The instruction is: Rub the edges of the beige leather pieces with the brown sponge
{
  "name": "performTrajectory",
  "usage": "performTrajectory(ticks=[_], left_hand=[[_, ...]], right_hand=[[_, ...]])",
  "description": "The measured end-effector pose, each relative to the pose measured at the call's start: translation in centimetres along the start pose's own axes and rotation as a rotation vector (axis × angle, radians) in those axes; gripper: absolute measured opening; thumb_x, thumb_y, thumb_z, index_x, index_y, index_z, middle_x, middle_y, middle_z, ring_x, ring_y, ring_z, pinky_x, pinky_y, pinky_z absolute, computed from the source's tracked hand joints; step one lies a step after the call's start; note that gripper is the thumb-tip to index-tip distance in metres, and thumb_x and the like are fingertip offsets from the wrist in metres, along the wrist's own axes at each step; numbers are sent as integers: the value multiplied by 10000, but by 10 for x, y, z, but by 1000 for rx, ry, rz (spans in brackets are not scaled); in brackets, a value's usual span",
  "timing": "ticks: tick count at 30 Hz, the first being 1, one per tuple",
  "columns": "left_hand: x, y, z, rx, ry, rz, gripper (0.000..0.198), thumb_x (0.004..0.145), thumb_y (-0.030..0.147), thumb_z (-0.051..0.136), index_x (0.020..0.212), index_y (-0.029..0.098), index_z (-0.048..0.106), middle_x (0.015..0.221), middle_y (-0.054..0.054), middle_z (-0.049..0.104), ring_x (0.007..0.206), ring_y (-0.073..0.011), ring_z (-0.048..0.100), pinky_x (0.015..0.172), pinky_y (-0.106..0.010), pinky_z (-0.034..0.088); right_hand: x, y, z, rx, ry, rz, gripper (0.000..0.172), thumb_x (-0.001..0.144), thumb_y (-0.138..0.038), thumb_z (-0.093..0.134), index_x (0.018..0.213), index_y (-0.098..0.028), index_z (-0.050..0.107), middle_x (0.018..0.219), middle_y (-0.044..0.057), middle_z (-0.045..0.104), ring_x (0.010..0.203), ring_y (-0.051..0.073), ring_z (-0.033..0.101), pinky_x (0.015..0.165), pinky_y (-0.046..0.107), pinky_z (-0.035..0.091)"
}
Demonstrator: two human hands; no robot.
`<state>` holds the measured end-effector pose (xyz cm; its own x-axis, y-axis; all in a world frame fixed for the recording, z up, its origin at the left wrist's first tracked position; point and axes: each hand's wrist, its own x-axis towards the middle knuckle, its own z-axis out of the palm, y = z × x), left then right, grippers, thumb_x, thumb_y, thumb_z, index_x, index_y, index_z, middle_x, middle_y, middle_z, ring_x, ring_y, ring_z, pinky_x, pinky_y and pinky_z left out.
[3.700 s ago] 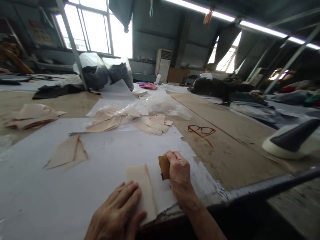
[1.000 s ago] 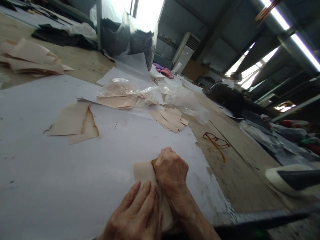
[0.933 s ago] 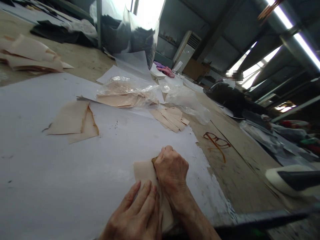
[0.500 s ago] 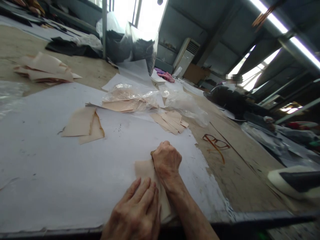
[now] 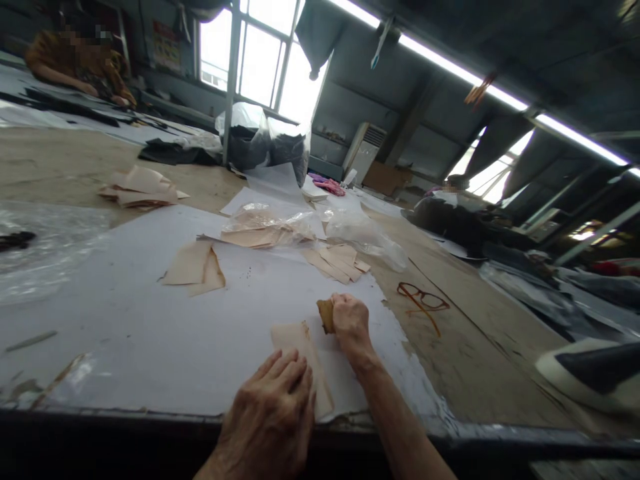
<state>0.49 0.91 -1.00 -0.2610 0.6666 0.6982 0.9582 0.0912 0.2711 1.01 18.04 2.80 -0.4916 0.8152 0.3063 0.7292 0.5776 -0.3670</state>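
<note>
A pale beige sheet piece point(image 5: 313, 363), with a brownish stain along its right edge, lies on the white paper point(image 5: 150, 353) near the table's front edge. My left hand point(image 5: 273, 407) rests flat on its lower left part, fingers stretched out. Just right of the sheet's top, my right hand point(image 5: 350, 323) is closed round a small brown flat piece point(image 5: 326, 316), which sticks out to the left of the fingers; its exact kind is unclear. Further left lie two overlapping beige pieces point(image 5: 185, 265) with a brown-stained edge. A fan of beige pieces point(image 5: 337, 261) lies beyond my right hand.
Eyeglasses point(image 5: 423, 298) lie to the right, with a white and dark object point(image 5: 585, 370) beyond. Plastic-wrapped beige pieces point(image 5: 263, 230) and another beige stack point(image 5: 143, 187) lie farther back. Clear plastic point(image 5: 60, 260) covers the left side. Two people sit in the background.
My right hand has moved off the sheet to the right and away from me, uncovering the stained edge and the brown piece. The left hand stays on the sheet. The view has tilted up.
</note>
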Motion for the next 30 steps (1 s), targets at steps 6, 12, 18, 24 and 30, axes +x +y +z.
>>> performTrajectory(ticks=[6, 12, 18, 24, 30], left_hand=[[-1, -2, 1, -8, 15, 5, 269, 780, 138, 408, 969, 134, 600, 979, -71, 630, 953, -203, 574, 879, -354, 475], [-1, -6, 3, 30, 26, 38, 305, 758, 112, 402, 982, 109, 609, 974, -89, 637, 972, -220, 571, 863, -348, 489], [0, -10, 10, 52, 125, 44, 266, 752, 80, 416, 894, 120, 638, 930, -80, 656, 925, -208, 596, 839, -328, 501], [1, -9, 5, 77, 68, 59, 264, 761, 122, 423, 928, 130, 628, 956, -77, 652, 913, -205, 603, 810, -337, 517], [-6, -14, 4, 144, 50, 107, 263, 765, 160, 422, 941, 166, 617, 979, -53, 647, 905, -200, 608, 777, -337, 535]], right_hand=[[-35, -16, -2, -120, -27, -42, 293, 868, -226, 327, 767, -143, 589, 685, 71, 640, 636, 153, 592, 556, 223, 354], [-31, -30, 13, -327, -93, -108, 246, 842, -169, 333, 792, -120, 569, 701, 119, 634, 637, 205, 623, 539, 260, 398], [-15, -38, 22, -331, -113, -84, 220, 821, -174, 358, 795, -116, 569, 693, 119, 626, 653, 207, 627, 574, 272, 428], [3, -43, 36, -256, -61, -7, 219, 814, -177, 370, 855, -101, 572, 724, 122, 630, 689, 207, 624, 582, 263, 420], [21, -27, 18, -173, -32, 24, 268, 825, -157, 369, 661, -121, 578, 606, 37, 592, 552, 116, 555, 495, 198, 359]])
